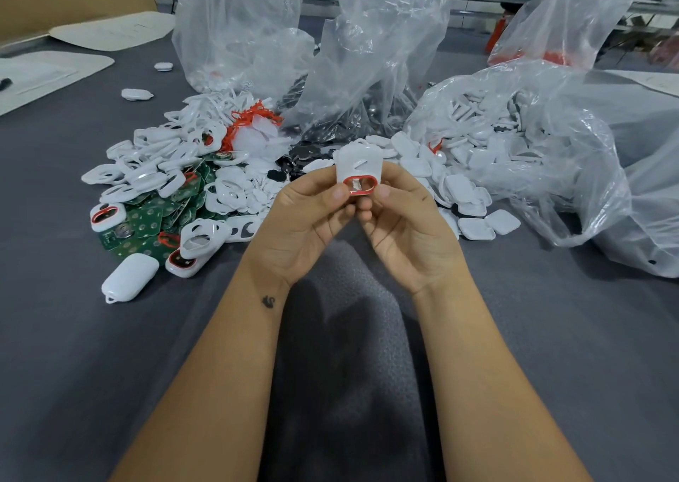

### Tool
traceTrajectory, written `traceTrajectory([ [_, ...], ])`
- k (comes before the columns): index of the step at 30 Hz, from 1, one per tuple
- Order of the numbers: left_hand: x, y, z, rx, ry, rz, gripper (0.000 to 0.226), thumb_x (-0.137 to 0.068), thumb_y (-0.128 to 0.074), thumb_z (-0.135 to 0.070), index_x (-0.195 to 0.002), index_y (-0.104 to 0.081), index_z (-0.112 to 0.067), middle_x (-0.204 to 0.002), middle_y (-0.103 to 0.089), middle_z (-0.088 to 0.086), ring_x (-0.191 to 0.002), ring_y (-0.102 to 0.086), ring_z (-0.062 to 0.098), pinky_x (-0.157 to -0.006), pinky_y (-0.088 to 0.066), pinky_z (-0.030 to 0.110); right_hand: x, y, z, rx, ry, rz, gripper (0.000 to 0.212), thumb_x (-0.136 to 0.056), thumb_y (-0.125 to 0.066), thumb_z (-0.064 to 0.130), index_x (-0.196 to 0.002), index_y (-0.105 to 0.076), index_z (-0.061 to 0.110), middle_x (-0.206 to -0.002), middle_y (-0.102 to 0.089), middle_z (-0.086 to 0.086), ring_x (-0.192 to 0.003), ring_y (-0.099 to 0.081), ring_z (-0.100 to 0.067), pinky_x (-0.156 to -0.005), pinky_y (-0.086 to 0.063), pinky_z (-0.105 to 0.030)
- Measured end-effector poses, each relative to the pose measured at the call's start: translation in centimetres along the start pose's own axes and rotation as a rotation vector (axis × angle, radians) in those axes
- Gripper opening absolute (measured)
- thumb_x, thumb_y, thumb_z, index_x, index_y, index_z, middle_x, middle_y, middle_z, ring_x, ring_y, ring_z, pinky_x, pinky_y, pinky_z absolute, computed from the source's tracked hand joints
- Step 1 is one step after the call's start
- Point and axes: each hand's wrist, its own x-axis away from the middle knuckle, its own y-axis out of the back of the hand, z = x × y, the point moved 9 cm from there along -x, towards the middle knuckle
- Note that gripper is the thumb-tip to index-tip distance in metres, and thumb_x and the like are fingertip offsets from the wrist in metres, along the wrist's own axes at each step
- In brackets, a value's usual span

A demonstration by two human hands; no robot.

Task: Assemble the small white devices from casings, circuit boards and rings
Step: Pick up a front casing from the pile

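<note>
White casing (358, 165) with red ring (361, 184) pinched between left hand (308, 220) and right hand (400, 224), thumbs on ring's edges, raised above grey worktop (110, 353). Just beyond casing: heap of white shells, green circuit boards (154, 220), clear bags (532, 143). No legible writing.

Both forearms are bare, without sleeves, and the left wrist (269, 299) bears a small dark swan-shaped tattoo (269, 301).

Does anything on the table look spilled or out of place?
Yes. White casings have spilled from the torn clear bag onto the grey cloth. Two casings lie alone at far left, apart from the piles.
</note>
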Motion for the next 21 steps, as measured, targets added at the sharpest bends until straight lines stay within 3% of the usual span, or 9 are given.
traceTrajectory([
  [3, -0.2, 0.9, 0.2, 0.013, -0.018, -0.092, 0.024, -0.081, -0.07, -0.009, -0.105, -0.074, -0.008, -0.099, -0.073, 0.007, -0.092, -0.068, 0.014, -0.086, -0.053, 0.02, 0.0, 0.2, 0.4, 0.005, 0.071, -0.034, 0.023, -0.076, -0.061, -0.005, -0.098, -0.062, 0.001, -0.079, -0.068, -0.006, -0.066, -0.063, -0.011, -0.064, -0.053, -0.018],
  [11, -0.3, 0.5, -0.2, -0.094, -0.086, -0.117, 0.028, -0.087, -0.056, 0.0, -0.106, -0.073, -0.011, -0.103, -0.074, 0.005, -0.099, -0.068, 0.015, -0.087, -0.052, 0.022, -0.3, 0.9, 1.0, 0.175, 0.209, -0.129, 0.026, -0.069, -0.068, 0.006, -0.095, -0.062, 0.005, -0.079, -0.072, 0.001, -0.074, -0.066, -0.012, -0.072, -0.054, -0.022],
  [17, -0.1, 1.0, -0.1, -0.291, -0.087, -0.212, 0.02, -0.082, -0.068, -0.009, -0.1, -0.073, -0.004, -0.089, -0.07, 0.017, -0.084, -0.062, 0.026, -0.086, -0.054, 0.036, -0.1, 2.5, 0.6, 0.311, 0.196, -0.306, 0.005, -0.087, -0.064, 0.0, -0.088, -0.061, 0.004, -0.067, -0.063, -0.003, -0.053, -0.054, -0.01, -0.053, -0.045, -0.019],
  [21, -0.1, 1.3, 0.0, -0.35, -0.093, -0.227, 0.018, -0.09, -0.063, -0.003, -0.095, -0.077, -0.012, -0.081, -0.071, 0.01, -0.074, -0.063, 0.017, -0.074, -0.055, 0.025, 0.0, 3.3, 0.2, 0.379, 0.165, -0.408, 0.006, -0.089, -0.066, 0.004, -0.085, -0.06, 0.003, -0.056, -0.057, -0.001, -0.048, -0.048, -0.009, -0.045, -0.039, -0.017],
])
